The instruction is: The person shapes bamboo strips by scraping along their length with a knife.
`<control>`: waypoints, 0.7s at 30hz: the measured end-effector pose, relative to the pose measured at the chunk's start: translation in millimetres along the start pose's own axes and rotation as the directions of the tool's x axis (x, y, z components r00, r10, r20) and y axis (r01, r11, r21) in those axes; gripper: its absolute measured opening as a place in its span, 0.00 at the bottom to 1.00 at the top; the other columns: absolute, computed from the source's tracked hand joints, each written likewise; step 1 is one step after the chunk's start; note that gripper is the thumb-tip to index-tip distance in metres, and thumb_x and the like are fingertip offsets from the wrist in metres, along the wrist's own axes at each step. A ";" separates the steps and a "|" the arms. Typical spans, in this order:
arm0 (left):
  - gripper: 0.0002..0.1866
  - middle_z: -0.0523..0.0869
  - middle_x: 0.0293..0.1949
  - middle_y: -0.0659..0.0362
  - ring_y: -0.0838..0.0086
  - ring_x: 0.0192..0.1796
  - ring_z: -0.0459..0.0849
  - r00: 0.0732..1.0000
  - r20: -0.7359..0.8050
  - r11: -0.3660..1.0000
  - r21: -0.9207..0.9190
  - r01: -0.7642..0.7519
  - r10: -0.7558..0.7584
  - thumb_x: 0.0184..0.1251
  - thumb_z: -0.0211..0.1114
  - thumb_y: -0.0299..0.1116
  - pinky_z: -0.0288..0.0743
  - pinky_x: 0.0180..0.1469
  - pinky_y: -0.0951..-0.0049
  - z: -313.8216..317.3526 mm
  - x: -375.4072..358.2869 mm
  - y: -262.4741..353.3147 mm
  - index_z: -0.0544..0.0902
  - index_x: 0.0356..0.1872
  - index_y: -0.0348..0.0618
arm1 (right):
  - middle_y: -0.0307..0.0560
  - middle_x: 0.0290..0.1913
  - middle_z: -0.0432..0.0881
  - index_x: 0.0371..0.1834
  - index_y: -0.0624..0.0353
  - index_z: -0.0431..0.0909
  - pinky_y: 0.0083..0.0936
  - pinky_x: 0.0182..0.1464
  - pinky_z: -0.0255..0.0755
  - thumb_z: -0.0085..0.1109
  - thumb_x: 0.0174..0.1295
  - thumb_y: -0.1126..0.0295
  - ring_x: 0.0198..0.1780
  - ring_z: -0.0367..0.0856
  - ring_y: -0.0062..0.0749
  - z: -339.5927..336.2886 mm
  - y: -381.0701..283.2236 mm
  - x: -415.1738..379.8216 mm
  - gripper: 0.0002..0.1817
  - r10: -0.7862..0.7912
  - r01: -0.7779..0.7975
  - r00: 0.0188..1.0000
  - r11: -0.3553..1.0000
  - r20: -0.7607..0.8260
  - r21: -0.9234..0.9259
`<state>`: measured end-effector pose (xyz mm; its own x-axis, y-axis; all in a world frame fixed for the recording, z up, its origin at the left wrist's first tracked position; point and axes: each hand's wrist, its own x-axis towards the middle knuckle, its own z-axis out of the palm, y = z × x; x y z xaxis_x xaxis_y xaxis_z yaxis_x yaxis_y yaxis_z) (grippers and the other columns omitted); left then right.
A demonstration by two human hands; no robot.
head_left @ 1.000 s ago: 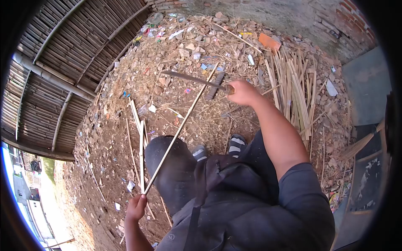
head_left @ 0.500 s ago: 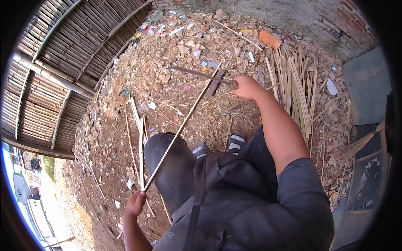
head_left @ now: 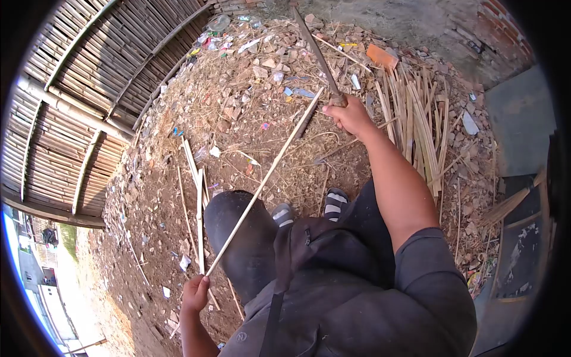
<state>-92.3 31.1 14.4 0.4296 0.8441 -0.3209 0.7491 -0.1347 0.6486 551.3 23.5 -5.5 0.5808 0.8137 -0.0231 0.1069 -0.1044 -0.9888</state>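
Note:
My left hand (head_left: 195, 293) is closed around the lower end of a long, pale bamboo strip (head_left: 262, 183). The strip slants up and to the right across my knee, its far end close to my right hand. With my right hand (head_left: 352, 116) I grip the handle of a machete (head_left: 319, 55), its long dark blade pointing up and away to the left. A dark block (head_left: 306, 119), partly hidden by the strip, lies on the ground under the strip's far end. The blade is apart from the strip.
A pile of split bamboo strips (head_left: 421, 122) lies on the right. More strips (head_left: 200, 217) rest on the littered ground left of my knee. A woven bamboo wall (head_left: 101, 77) stands at left, an orange brick piece (head_left: 382, 56) at the back, and a grey panel (head_left: 520, 122) at right.
The machete has swung up from lying across the strip to pointing away at the top. The strip's far end has shifted slightly right and turned its paler face up.

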 end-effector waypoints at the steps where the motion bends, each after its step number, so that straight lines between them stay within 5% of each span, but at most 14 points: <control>1: 0.23 0.77 0.19 0.58 0.70 0.23 0.76 0.998 -0.052 0.994 0.109 -0.023 0.029 0.76 0.62 0.47 0.69 0.29 0.65 1.5 -1.1 10.9 0.76 0.24 0.40 | 0.37 0.24 0.78 0.36 0.58 0.81 0.28 0.28 0.69 0.72 0.61 0.60 0.23 0.75 0.21 1.4 -5.9 -3.0 0.14 -0.014 0.014 1.000 1.000 -0.001 0.002; 4: 0.20 0.82 0.22 0.47 0.54 0.23 0.82 0.974 -0.169 0.916 0.393 -0.076 0.153 0.71 0.67 0.45 0.71 0.27 0.57 11.8 3.5 41.9 0.78 0.27 0.39 | 0.40 0.27 0.81 0.37 0.58 0.81 0.30 0.33 0.73 0.73 0.60 0.60 0.28 0.79 0.24 -1.0 -15.5 -8.7 0.14 -0.004 0.012 0.999 0.982 0.041 -0.189; 5: 0.20 0.81 0.22 0.47 0.53 0.23 0.82 0.973 -0.195 0.926 0.374 -0.046 0.127 0.71 0.68 0.45 0.71 0.28 0.57 18.3 4.5 52.5 0.78 0.28 0.39 | 0.43 0.33 0.85 0.43 0.60 0.84 0.33 0.43 0.77 0.73 0.59 0.59 0.36 0.83 0.32 -0.9 -12.0 -8.7 0.17 -0.057 0.069 0.997 0.946 0.047 -0.318; 8: 0.19 0.81 0.21 0.48 0.52 0.24 0.83 0.968 -0.225 0.927 0.376 -0.018 0.110 0.69 0.69 0.46 0.73 0.29 0.57 37.3 9.9 70.9 0.79 0.29 0.40 | 0.48 0.38 0.87 0.50 0.60 0.85 0.36 0.52 0.77 0.73 0.58 0.57 0.43 0.85 0.39 6.9 -14.7 -18.6 0.23 -0.139 0.205 0.972 0.894 0.189 -0.397; 13: 0.21 0.83 0.24 0.50 0.52 0.26 0.84 0.956 -0.261 0.900 0.436 -0.007 0.134 0.64 0.74 0.50 0.76 0.31 0.55 47.2 5.5 81.4 0.80 0.39 0.42 | 0.54 0.38 0.87 0.51 0.64 0.84 0.39 0.48 0.77 0.76 0.54 0.50 0.42 0.85 0.44 25.3 -21.4 -30.9 0.30 -0.127 0.297 0.948 0.689 0.293 -0.661; 16: 0.24 0.85 0.26 0.51 0.51 0.29 0.86 0.951 -0.294 0.898 0.438 0.042 0.099 0.62 0.75 0.51 0.77 0.34 0.53 32.8 -13.2 73.5 0.80 0.43 0.41 | 0.57 0.40 0.87 0.53 0.64 0.83 0.39 0.49 0.77 0.77 0.53 0.48 0.44 0.86 0.47 27.0 -25.5 -25.0 0.33 0.021 0.243 0.929 0.716 0.369 -0.654; 21: 0.20 0.86 0.25 0.49 0.53 0.29 0.87 0.968 -0.186 0.899 0.374 0.226 -0.166 0.66 0.72 0.48 0.77 0.34 0.53 24.4 -42.0 46.3 0.83 0.40 0.38 | 0.57 0.41 0.86 0.54 0.61 0.84 0.39 0.48 0.77 0.77 0.52 0.46 0.44 0.86 0.48 30.4 -16.7 -24.9 0.34 -0.053 0.277 0.924 0.778 0.379 -0.564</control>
<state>-63.3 -23.3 41.1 0.1976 0.9364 -0.2902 0.9595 -0.1241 0.2528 510.6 22.4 7.1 0.2245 0.9742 -0.0245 0.6993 -0.1786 -0.6922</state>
